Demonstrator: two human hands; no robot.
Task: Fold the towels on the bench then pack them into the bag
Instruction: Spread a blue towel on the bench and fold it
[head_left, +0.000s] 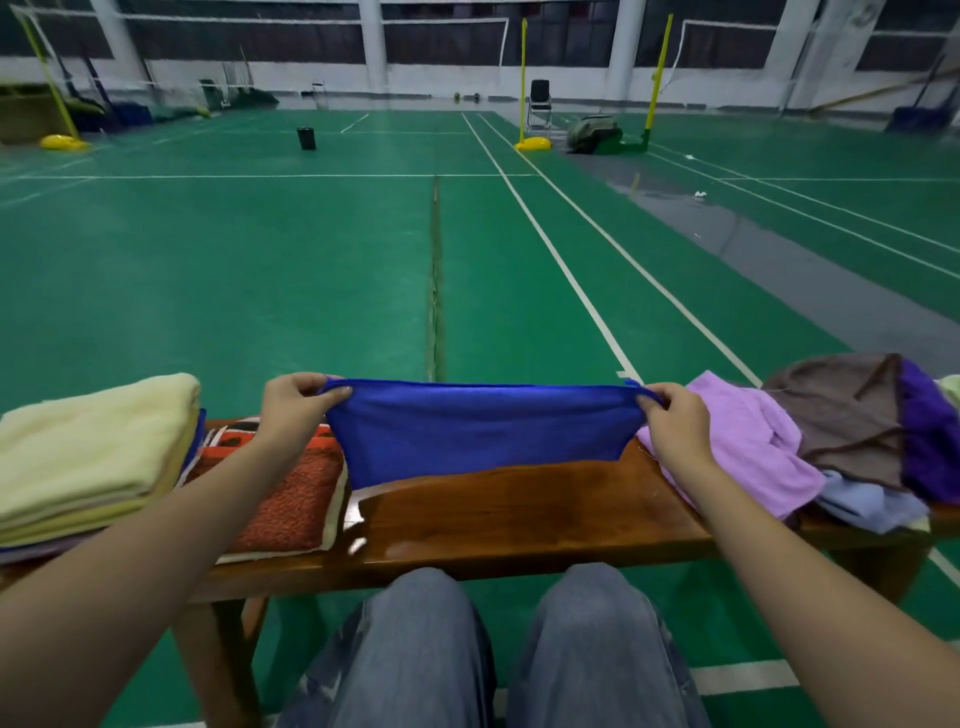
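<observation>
**A:** What's closest to us?

**B:** The knees in faded blue jeans (415, 649), just short of the near edge of the counter (519, 514), a glossy dark-wood plank that catches the light.

**A:** And the hands?

**B:** Both are raised over the far edge. The left hand (298, 410) pinches one top corner of the blue towel (483, 431) and the right hand (675, 431) pinches the other. The fingers (337, 395) of each are curled tight on the cloth. Pulled apart like this, the top edge runs nearly straight and the rest hangs as a flat sheet. Its lower hem is down by the counter's far edge, but I can't tell whether it touches the wood.

**A:** Why hold it so?

**B:** I'd say to smooth it and square the corners before a first fold. It looks thin and smooth, and it sags slightly in the middle.

**A:** The rest?

**B:** At the left end, a thick, fluffy cream towel (88, 452) tops a neat folded stack. A coarse-looped orange-red towel (296, 493) lies flat beside it, towards the middle. That seems to be the finished side. At the right end a loose heap waits: a lilac towel (748, 441), a brown cloth (841, 415), a purple towel (930, 441) and a pale blue towel (867, 504) underneath. All are crumpled and overlapping.

**A:** The bag?

**B:** I can't pick one out by the counter.
</observation>
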